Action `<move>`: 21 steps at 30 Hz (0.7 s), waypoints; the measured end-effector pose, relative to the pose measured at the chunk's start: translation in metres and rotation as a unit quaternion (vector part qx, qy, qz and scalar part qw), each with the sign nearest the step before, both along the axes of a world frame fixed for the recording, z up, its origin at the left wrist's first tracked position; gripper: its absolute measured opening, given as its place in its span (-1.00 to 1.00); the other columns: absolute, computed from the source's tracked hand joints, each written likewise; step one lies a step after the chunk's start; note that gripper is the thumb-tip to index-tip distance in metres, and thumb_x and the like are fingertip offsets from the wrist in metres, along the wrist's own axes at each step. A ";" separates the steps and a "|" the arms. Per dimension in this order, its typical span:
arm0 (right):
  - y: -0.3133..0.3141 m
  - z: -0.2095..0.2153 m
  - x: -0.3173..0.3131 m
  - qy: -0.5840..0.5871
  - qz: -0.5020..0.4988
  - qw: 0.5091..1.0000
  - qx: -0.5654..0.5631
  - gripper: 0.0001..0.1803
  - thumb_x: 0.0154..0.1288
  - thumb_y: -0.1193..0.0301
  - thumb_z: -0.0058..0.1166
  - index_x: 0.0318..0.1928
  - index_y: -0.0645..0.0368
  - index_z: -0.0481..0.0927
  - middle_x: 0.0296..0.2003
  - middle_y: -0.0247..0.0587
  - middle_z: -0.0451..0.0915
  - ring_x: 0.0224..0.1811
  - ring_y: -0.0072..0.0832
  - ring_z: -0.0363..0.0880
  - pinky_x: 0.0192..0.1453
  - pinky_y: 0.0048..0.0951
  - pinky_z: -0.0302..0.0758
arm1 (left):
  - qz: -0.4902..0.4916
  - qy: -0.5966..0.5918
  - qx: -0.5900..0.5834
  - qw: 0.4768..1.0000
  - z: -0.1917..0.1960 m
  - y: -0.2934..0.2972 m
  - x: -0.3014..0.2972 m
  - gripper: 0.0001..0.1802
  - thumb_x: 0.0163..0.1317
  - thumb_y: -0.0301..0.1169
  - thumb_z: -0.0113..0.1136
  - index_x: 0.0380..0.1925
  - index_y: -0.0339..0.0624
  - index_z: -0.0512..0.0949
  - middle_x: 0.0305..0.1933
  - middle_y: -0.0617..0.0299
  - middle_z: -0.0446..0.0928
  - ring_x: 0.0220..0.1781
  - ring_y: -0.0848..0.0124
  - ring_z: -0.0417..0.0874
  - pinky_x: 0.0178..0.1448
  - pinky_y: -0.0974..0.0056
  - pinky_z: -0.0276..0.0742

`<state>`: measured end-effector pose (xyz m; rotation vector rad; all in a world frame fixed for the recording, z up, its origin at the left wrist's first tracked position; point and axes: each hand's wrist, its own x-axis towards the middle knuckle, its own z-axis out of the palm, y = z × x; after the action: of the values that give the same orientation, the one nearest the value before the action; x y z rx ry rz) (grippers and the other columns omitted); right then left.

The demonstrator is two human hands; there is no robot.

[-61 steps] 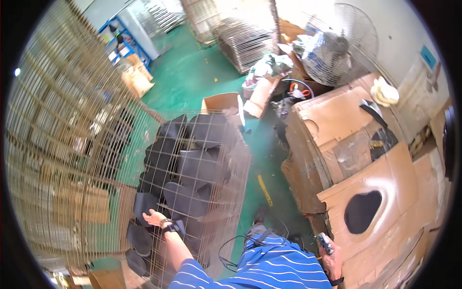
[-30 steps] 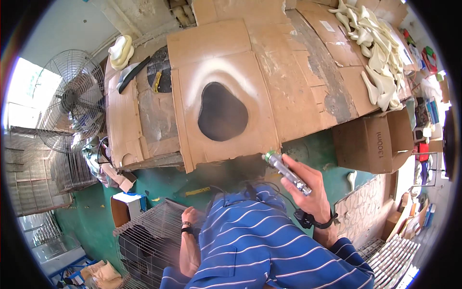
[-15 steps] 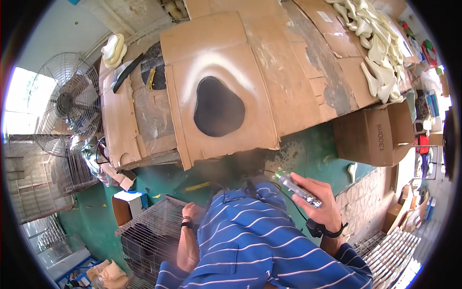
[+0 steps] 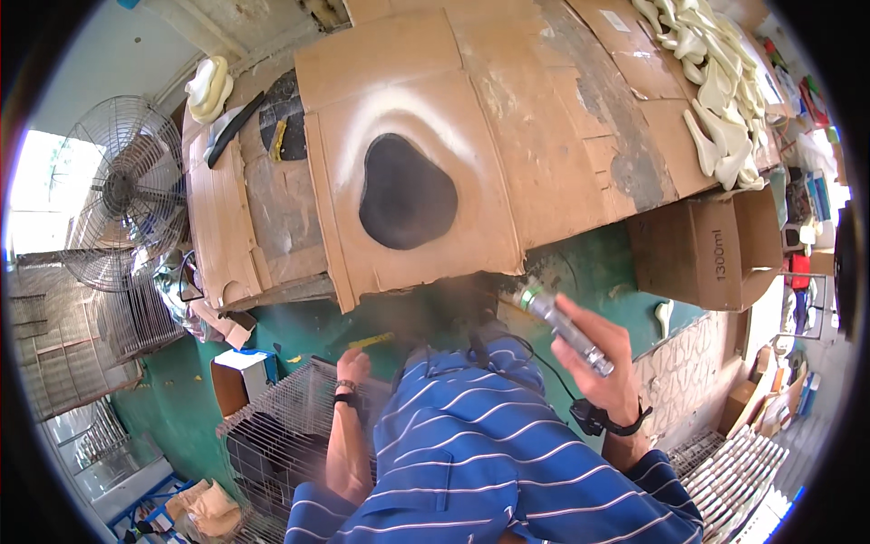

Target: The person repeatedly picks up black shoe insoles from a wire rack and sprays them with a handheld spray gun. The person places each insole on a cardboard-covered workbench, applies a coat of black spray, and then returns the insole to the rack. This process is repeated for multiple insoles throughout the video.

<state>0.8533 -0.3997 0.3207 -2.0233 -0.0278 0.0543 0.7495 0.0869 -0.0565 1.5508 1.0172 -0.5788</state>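
Head view: the right hand grips the tool near the worktop, the left hand is curled, around what I can't tell, and the loose cord could snag and tug the tool.

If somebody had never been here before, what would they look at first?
Probably the big dark, rounded shape near the middle, with a whitish arc above it on the brown cardboard. Next might come the silvery, green-ended tool in the person's right hand, below and right of that shape. Then maybe the heap of cream-coloured pieces at the upper right, and the big fan at the left.
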 end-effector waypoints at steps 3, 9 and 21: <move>-0.013 0.004 0.003 0.035 0.052 0.998 -0.019 -0.39 0.15 0.62 0.32 0.26 0.30 0.56 -0.18 0.07 0.69 -0.23 -0.14 0.70 -0.11 -0.37 0.57 | -0.098 -0.079 0.043 0.991 0.005 -0.010 0.042 -0.57 0.36 -0.38 0.26 0.20 -0.27 0.52 -0.15 0.14 0.69 -0.25 0.40 0.73 -0.28 0.31 0.67; -0.026 0.010 0.002 0.084 -0.003 0.996 -0.001 -0.37 0.09 0.66 0.31 0.25 0.28 0.58 -0.20 0.05 0.69 -0.29 -0.14 0.68 -0.13 -0.37 0.56 | -0.176 -0.219 0.136 0.950 0.032 -0.067 0.165 -0.66 0.39 -0.30 0.26 0.07 -0.25 0.63 -0.24 0.24 0.70 -0.25 0.49 0.72 -0.24 0.39 0.64; -0.050 0.009 0.009 0.031 0.017 0.998 -0.049 -0.31 0.03 0.69 0.31 0.28 0.25 0.56 -0.31 0.01 0.64 -0.38 -0.18 0.62 -0.25 -0.38 0.52 | -0.161 -0.210 0.435 0.861 0.030 -0.159 0.272 -0.56 0.07 -0.35 0.49 0.01 0.14 0.66 -0.15 0.22 0.58 -0.07 0.20 0.66 0.03 0.07 0.61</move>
<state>0.8622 -0.4492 0.3301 -2.1182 -0.0219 0.1420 1.0216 -0.0722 -0.0263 2.5427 0.6925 0.0645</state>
